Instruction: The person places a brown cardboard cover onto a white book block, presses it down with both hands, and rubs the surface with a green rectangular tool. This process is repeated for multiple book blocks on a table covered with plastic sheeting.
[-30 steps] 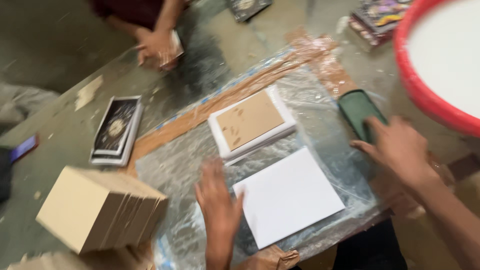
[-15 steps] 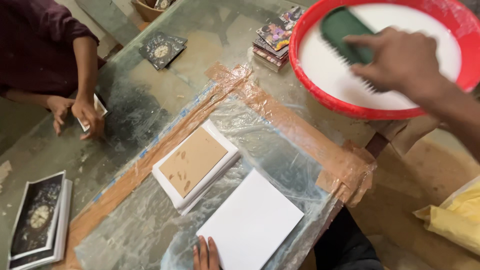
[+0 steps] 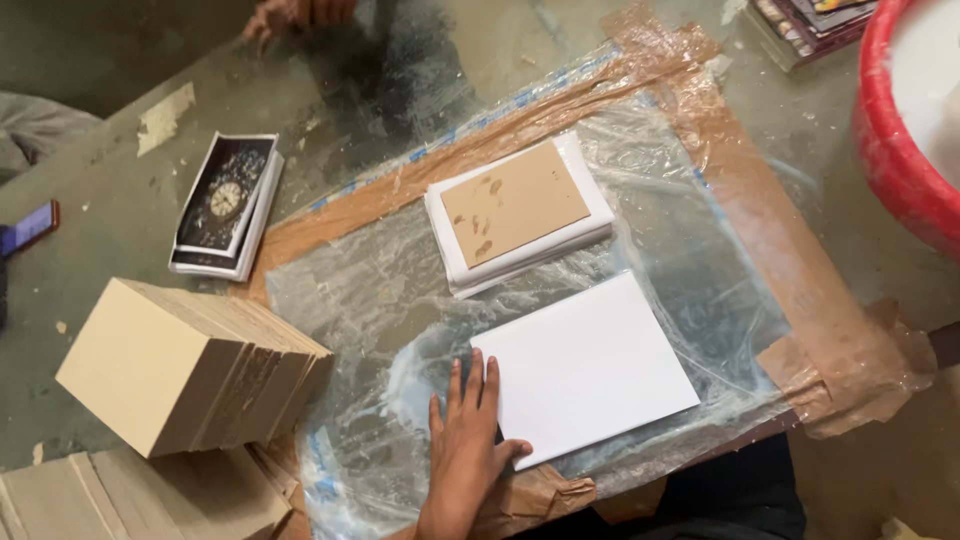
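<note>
My left hand lies flat, fingers spread, on the clear plastic sheet, with the thumb touching the left corner of a blank white sheet. It holds nothing. Just beyond the white sheet sits a small pile of white sheets topped by a brown card with darker spots. My right hand is out of view.
Brown tape holds the plastic to the table. A red basin stands at the right edge. A stack of tan boards sits left, dark-covered booklets behind it. Another person's hand is at the far edge. More booklets lie top right.
My right hand, which held a green brush over the red basin half a second ago, has left the view. The view has swung back to the left. My left hand stays by the white sheet.
</note>
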